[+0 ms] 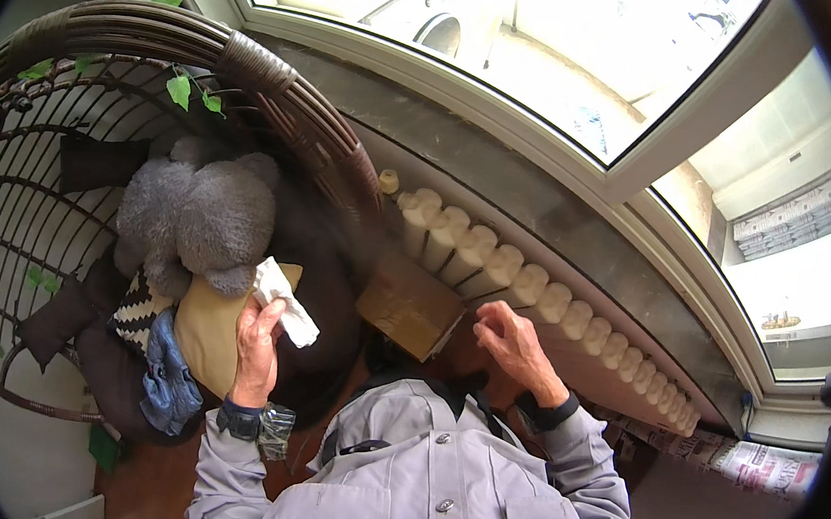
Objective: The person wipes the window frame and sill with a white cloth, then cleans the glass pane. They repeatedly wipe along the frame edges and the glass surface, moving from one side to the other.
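Note:
My left hand (258,346) holds a folded white cloth or tissue (286,304) between thumb and fingers, over the edge of a wicker egg chair's seat. Close beyond it, a grey plush toy (199,212) sits in the chair on a beige cushion (210,330). My right hand (516,348), fingers curled, is raised beside a column radiator (526,281); nothing shows in it, though its palm is hidden. Between the hands and a little farther off stands a brown cardboard box (411,304), near the radiator.
The wicker chair's thick rim (269,69) arches at the left, with dark cushions and blue denim cloth (171,379) inside. A dark windowsill (471,145) runs above the radiator, below a white-framed window (617,189). Patterned fabric (741,460) lies at the right.

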Tool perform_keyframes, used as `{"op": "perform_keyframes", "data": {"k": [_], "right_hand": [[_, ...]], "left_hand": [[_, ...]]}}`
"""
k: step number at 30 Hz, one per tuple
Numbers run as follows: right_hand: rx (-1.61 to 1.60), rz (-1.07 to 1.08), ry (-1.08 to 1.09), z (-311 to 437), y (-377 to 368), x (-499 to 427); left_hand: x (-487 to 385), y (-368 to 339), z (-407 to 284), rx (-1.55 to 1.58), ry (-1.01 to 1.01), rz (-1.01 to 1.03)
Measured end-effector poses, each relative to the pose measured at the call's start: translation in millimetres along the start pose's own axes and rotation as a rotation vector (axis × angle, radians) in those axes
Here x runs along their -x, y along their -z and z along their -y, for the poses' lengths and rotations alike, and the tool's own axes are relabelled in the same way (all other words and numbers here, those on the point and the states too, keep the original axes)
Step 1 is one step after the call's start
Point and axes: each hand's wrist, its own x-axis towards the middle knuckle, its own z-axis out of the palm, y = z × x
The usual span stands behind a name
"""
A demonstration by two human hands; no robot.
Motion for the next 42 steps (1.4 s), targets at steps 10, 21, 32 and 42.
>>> {"op": "perform_keyframes", "data": {"k": [10, 21, 32, 42], "right_hand": [[0.073, -0.147, 0.283, 54.0, -52.9, -171.0], [0.095, -0.048, 0.283, 72.4, -105.4, -223.8], [0.023, 0.017, 0.462, 23.8, -125.9, -156.3], [0.018, 0.342, 0.539, 9.1, -125.0, -104.5]], "left_hand": [[-20.2, 54.7, 17.0, 0.02, 0.141, 0.023], [28.0, 41.2, 28.5, -0.065, 0.162, -0.226], [30.2, -70.1, 28.5, -0.1, 0.085, -0.043], [33.9, -131.8, 10.5, -0.209, -0.12, 0.065]]}}
